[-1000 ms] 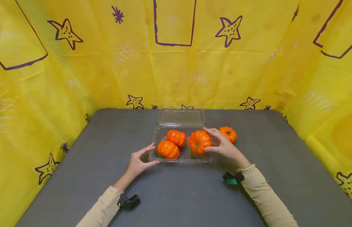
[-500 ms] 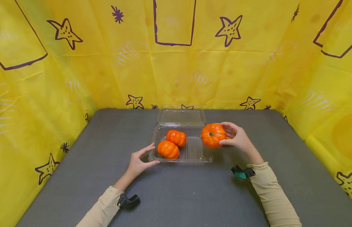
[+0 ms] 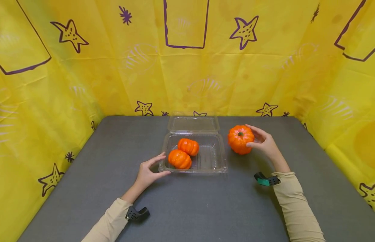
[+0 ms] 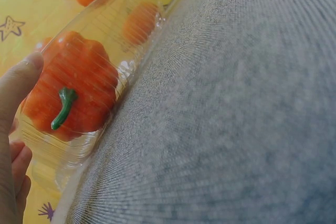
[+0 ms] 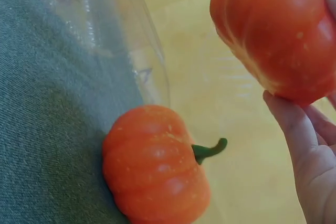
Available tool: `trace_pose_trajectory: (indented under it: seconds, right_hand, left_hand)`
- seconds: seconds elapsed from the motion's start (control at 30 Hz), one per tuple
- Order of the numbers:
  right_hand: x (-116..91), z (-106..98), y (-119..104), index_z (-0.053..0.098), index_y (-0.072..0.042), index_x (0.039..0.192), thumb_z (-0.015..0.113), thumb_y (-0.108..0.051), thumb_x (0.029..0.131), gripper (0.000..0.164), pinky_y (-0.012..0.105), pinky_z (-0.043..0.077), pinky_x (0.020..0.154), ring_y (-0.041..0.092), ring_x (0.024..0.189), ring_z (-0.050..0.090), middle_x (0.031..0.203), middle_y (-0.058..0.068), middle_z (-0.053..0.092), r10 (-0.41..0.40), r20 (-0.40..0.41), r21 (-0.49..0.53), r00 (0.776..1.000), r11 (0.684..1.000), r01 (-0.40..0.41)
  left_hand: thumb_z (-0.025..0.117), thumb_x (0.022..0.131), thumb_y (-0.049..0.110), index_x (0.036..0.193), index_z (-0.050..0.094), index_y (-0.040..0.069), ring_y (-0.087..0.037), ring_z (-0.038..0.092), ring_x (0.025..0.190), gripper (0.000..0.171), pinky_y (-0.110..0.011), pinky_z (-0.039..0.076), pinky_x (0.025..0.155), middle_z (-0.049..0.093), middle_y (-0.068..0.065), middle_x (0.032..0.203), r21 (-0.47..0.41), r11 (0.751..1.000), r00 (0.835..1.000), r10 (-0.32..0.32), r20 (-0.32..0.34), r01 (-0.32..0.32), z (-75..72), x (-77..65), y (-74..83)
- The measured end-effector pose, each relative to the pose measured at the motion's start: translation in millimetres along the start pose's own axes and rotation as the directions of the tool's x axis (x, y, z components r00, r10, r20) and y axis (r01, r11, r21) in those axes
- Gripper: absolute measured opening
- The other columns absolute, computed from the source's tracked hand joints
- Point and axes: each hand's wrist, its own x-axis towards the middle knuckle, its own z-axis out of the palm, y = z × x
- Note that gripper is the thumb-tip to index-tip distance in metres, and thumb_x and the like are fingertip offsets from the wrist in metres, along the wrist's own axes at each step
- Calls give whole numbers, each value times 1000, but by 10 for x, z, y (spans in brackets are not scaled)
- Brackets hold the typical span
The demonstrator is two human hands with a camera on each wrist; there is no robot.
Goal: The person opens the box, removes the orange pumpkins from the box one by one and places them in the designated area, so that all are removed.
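A clear plastic clamshell container (image 3: 209,164) lies on the table with its lid tipped back. Two small orange pumpkins, a rear pumpkin (image 3: 188,147) and a front pumpkin (image 3: 179,159), sit in its left half. My left hand (image 3: 148,172) holds the front left corner, thumb along the front and fingers at the left side. Right of the container, my right hand (image 3: 267,148) grips another pumpkin (image 5: 278,30) between thumb and fingers, raised off the table. Below it in the right wrist view, a pumpkin (image 5: 157,166) with a curved green stem rests on the table; the held one mostly hides it in the head view.
The open lid (image 3: 193,124) lies toward the back of the grey table (image 3: 187,208). A yellow cloth (image 3: 187,74) with drawn starfish hangs behind and at both sides. Each wrist wears a black camera mount, such as the right mount (image 3: 267,179).
My right hand has lifted its pumpkin out of the container's right half and carried it right, over the pumpkin on the table. The left hand has stayed at the corner.
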Motion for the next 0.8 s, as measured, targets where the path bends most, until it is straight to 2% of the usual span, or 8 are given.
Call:
trace_pose_trajectory:
  seconds: [0.13, 0.27, 0.4, 0.5, 0.63, 0.8]
  right_hand:
    - [-20, -32, -42, 57, -7, 118, 65, 13, 74, 49, 18, 45, 78, 9, 98, 54, 117, -3, 55, -35, -50, 34, 998, 999, 37]
    - [-35, -93, -104, 57, -4, 117, 66, 13, 73, 48, 18, 46, 77, 8, 95, 56, 114, -4, 57, -40, -88, 42, 995, 998, 44]
    - [-66, -199, -126, 57, -2, 118, 65, 15, 73, 49, 18, 45, 78, 9, 96, 57, 112, -5, 59, -33, -135, 81, 990, 996, 44]
    - [-94, -276, -135, 57, -2, 118, 62, 19, 73, 50, 18, 45, 78, 10, 96, 58, 112, -3, 60, -26, -167, 129, 986, 991, 48]
    - [-122, -366, -126, 58, -3, 117, 60, 18, 75, 47, 18, 46, 77, 10, 96, 58, 112, -3, 60, 0, -187, 182, 982, 983, 35]
    - [-161, -465, -63, 60, -6, 114, 59, 15, 78, 41, 17, 46, 75, 8, 93, 59, 107, -5, 62, 40, -203, 193, 978, 981, 0]
  left_hand:
    - [82, 53, -5, 102, 60, -11, -35, 54, 102, 54, -22, 39, 89, 56, -26, 110, -10, 1000, 1000, 12, -5, -12, 13, -34, -134]
    - [84, 56, 5, 105, 62, -6, -26, 55, 104, 55, -23, 40, 88, 57, -20, 113, -20, 999, 999, 36, -16, -36, 28, -78, -332]
    - [84, 59, 12, 105, 62, -5, -22, 55, 105, 54, -23, 41, 88, 58, -16, 113, -26, 997, 997, 68, -22, -68, 32, -71, -358]
    - [84, 59, 13, 105, 62, -5, -22, 55, 105, 54, -23, 41, 88, 58, -16, 113, -33, 997, 997, 69, -21, -70, 31, -70, -359]
    - [84, 57, 7, 105, 62, -5, -22, 55, 105, 54, -24, 40, 88, 58, -17, 113, -36, 998, 999, 42, -17, -43, 28, -78, -346]
    - [83, 52, -5, 103, 61, -8, -29, 55, 103, 56, -22, 40, 88, 57, -22, 111, -27, 999, 999, 32, -13, -32, 29, -62, -295]
